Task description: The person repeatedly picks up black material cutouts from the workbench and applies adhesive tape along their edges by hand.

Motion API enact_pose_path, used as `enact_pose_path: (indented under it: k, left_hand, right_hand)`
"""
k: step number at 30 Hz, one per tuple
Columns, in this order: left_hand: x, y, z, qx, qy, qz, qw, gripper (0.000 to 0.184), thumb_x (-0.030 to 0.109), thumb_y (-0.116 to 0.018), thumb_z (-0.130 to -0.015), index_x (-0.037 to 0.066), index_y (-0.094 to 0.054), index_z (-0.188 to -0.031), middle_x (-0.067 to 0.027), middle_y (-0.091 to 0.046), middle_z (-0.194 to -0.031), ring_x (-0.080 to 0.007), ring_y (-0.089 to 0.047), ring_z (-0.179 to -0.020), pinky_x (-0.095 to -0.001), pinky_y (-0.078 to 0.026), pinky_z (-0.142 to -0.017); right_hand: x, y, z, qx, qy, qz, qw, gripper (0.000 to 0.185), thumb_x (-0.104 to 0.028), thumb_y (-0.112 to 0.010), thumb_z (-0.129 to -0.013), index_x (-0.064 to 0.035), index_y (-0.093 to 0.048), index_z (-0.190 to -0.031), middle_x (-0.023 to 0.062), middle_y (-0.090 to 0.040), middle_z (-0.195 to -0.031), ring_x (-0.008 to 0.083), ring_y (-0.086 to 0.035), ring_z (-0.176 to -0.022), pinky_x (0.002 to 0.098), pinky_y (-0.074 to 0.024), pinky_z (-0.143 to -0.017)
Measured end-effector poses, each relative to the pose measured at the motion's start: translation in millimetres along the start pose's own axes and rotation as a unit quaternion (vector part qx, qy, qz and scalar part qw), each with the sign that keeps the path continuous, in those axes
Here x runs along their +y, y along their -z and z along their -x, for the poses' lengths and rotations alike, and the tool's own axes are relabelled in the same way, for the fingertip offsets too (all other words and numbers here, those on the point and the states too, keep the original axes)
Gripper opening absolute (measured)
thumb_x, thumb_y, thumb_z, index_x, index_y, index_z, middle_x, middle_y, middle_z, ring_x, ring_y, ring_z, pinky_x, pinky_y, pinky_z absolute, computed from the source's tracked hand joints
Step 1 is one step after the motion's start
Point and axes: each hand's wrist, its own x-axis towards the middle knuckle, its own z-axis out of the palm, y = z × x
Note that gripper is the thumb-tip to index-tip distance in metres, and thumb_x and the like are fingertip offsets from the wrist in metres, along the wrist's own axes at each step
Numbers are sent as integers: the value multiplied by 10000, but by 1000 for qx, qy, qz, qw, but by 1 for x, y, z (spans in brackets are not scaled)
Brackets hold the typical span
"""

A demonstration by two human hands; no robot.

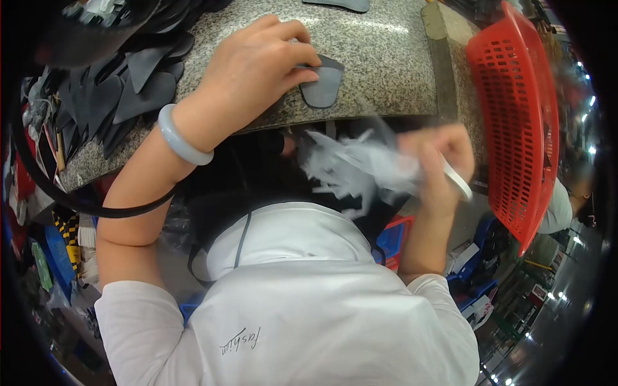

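Observation:
My left hand (267, 61) is closed at the edge of the granite worktop (360, 45), thumb and fingers pinching a small dark grey rounded piece (322, 87). The piece looks two-layered, with a lighter grey face over a darker edge. A pale bangle (183, 138) circles my left wrist. To the right, past the front edge, my right hand (444, 154) is smeared by motion. Its fingers curl round a thin white handle (456, 179); the tool's other end is too blurred to make out. White strip-like scraps (351, 167) hang beside it, below the worktop edge.
Dark grey cut pieces (129, 90) are heaped on the worktop's left. A red perforated basket (515, 122) stands tilted at the right. A black cable (77, 202) loops past my left arm. Another grey piece (341, 4) lies at the far edge. Another person's sleeve (559, 209) shows far right.

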Motion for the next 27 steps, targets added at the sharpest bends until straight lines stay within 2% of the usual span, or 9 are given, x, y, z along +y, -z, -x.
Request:
enact_pose_path:
  k: [3,4,8,10,14,16,20,22,27]
  left_hand:
    - [-1,4,-5,10,35,36,999,234,195,-821,-794,70,-731,-970,-39,-674,-981,-244,-634,-863,-366,-528,-755]
    - [5,11,-12,-31,111,69,991,249,191,-833,-786,59,-726,-967,-46,-659,-946,-231,-620,-828,-359,-518,-737]
    - [0,15,-29,-141,226,152,952,282,163,-870,-756,15,-710,-935,-18,-575,-752,-132,-547,-692,-296,-458,-643]
    - [-3,9,-25,-154,236,152,947,275,157,-876,-757,5,-701,-906,27,-542,-692,-70,-501,-650,-241,-412,-600]
    - [12,9,-13,-143,244,230,931,216,147,-824,-831,-17,-717,-922,-60,-705,-816,-147,-679,-732,-287,-539,-695]
    - [16,8,-3,-108,281,452,840,229,174,-818,-863,-24,-740,-948,-37,-725,-871,-108,-666,-778,-245,-522,-701]
    - [39,26,1,-108,284,493,815,250,208,-797,-899,-12,-768,-1014,-29,-734,-906,-91,-654,-800,-219,-506,-714]
    - [44,32,1,-143,290,476,818,266,194,-745,-947,-18,-752,-1108,-29,-731,-975,-66,-652,-886,-209,-512,-817]
    - [51,34,7,-136,295,511,796,268,230,-696,-980,-13,-764,-1069,-23,-725,-951,-71,-640,-908,-219,-490,-852]
  right_hand:
    - [-9,36,21,-25,-46,-143,988,252,-44,-744,-866,-28,-498,-921,36,-554,-710,90,-502,-593,246,-421,-562]
    - [-10,49,25,-44,-71,-60,995,225,-28,-725,-863,-31,-503,-901,51,-567,-736,92,-468,-585,241,-378,-549]
    - [-13,25,9,-192,52,196,960,175,9,-786,-783,-16,-647,-887,141,-671,-989,234,-646,-940,327,-504,-823]
    - [-15,6,3,-221,85,261,936,186,-15,-785,-801,-4,-639,-916,169,-676,-1098,205,-639,-939,303,-505,-784]
    - [-4,-23,-13,-213,154,249,932,150,35,-755,-848,2,-654,-954,138,-702,-1106,160,-656,-912,257,-515,-748]
    - [-1,-30,-21,-200,166,255,931,144,31,-754,-858,2,-658,-961,129,-709,-1087,155,-662,-911,259,-521,-754]
    - [-2,-44,-25,-164,180,280,929,143,12,-765,-873,6,-673,-983,97,-728,-993,127,-679,-852,247,-538,-740]
    - [-5,-48,-25,-144,183,301,925,153,5,-777,-867,6,-678,-983,87,-729,-970,118,-678,-829,241,-538,-727]
    - [-7,-50,-29,-121,286,366,878,202,-25,-840,-802,1,-708,-952,47,-691,-890,123,-661,-761,229,-536,-694]
